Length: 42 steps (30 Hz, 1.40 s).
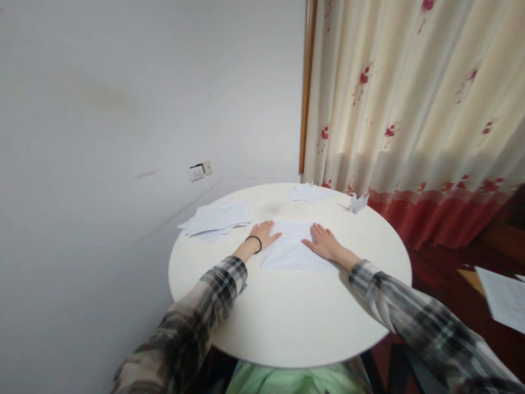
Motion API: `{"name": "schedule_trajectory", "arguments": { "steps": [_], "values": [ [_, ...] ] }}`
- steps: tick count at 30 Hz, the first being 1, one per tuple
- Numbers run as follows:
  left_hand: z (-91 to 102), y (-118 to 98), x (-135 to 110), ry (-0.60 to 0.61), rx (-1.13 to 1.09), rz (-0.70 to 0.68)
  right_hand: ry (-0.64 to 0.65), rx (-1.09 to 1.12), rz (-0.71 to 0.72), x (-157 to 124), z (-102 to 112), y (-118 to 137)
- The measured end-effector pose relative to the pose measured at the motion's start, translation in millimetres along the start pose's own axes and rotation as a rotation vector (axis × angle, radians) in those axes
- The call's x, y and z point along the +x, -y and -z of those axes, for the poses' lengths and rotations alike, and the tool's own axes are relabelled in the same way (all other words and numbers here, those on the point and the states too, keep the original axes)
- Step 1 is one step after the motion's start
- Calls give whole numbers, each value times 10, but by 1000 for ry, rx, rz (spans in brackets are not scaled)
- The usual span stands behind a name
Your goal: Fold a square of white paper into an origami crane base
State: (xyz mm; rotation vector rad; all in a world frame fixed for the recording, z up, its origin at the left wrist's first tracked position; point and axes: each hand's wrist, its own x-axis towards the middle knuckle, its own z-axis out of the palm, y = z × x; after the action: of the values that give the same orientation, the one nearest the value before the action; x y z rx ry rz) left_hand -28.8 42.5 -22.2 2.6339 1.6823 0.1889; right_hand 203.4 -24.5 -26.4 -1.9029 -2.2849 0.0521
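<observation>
A sheet of white paper [293, 249] lies flat on the round white table [295, 312], with faint crease lines on it. My left hand [263, 234] rests flat across its left edge, fingers stretched out and a dark band around the wrist. On the right edge of the same sheet lies my right hand [325, 242], palm down with the fingers extended. Neither hand grips anything.
Left on the table is a loose pile of white paper sheets [219, 216]. Crumpled or folded paper [308, 192] lies at the back, and a small folded paper figure [358, 203] stands back right. A wall [102, 137] borders the left, a flowered curtain [410, 109] the right.
</observation>
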Motion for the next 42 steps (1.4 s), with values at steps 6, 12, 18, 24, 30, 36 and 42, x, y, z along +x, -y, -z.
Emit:
{"name": "schedule_trajectory", "arguments": {
  "steps": [6,12,18,24,30,36,42],
  "values": [
    [86,-5,13,-30,17,23,16,0,-5,-51,61,5],
    [112,-14,1,-26,13,35,15,5,-10,-69,97,1],
    [151,-107,-6,-35,22,-207,-1,1,-7,-51,77,-29],
    [134,-160,18,-13,-15,-277,0,-4,-6,-51,95,-12],
    [99,-106,33,-25,2,-138,-1,6,-7,-64,123,1],
    [117,-85,15,11,11,-11,4,11,-14,-79,140,10],
    [101,-97,8,-40,12,25,1,8,-15,-67,134,-6]
  ]
}}
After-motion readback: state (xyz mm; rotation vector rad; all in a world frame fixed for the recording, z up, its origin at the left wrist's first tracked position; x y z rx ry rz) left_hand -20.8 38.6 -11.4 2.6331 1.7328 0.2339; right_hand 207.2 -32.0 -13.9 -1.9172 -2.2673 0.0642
